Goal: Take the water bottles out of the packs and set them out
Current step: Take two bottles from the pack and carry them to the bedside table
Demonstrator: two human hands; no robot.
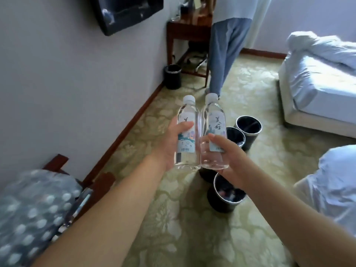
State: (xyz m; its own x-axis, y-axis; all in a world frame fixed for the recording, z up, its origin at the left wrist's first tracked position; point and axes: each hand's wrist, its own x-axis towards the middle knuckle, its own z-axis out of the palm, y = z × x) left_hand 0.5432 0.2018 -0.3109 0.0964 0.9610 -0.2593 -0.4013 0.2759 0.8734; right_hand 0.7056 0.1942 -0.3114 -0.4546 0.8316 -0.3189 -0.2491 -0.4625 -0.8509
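**Item 1. Left bottle [187,132].** Clear, capped, labelled, full. Held in mid-air, roughly upright. The left hand [172,146] grips it at mid-body, thumb across the label and fingers hidden behind.

**Item 2. Right bottle [214,130].** Same type, capped. It touches the left bottle along its side. The right hand [230,157] grips it low, with the thumb on the bottom edge of the label and the fingers under and behind.

**Item 3. Pack [32,212].** Wrapped bottles at lower left, blurred. It sits beside the left forearm, and many caps show through the wrap.

**Item 4. Bins [252,138].** At least 3, black and open-topped, standing on the carpet [173,224] right under and beyond both bottles. The nearest holds something too blurred to name.

**Item 5. Desk [187,34].** At the far wall, and a likely place to set the bottles. A second person [225,54] stands against it.

**Risks, as judged.**
- The right grip is low, so the weight sits above the fingers. A quick swing could tip that bottle out of the hand.
- The 2 bottles touch. A bump between them could loosen either hold.
- Any drop here would probably land in an open bin or knock one over.
- The second person blocks the desk, so walking up could mean a collision or a cramped reach.
- The bins crowd the walking line and could catch a foot.
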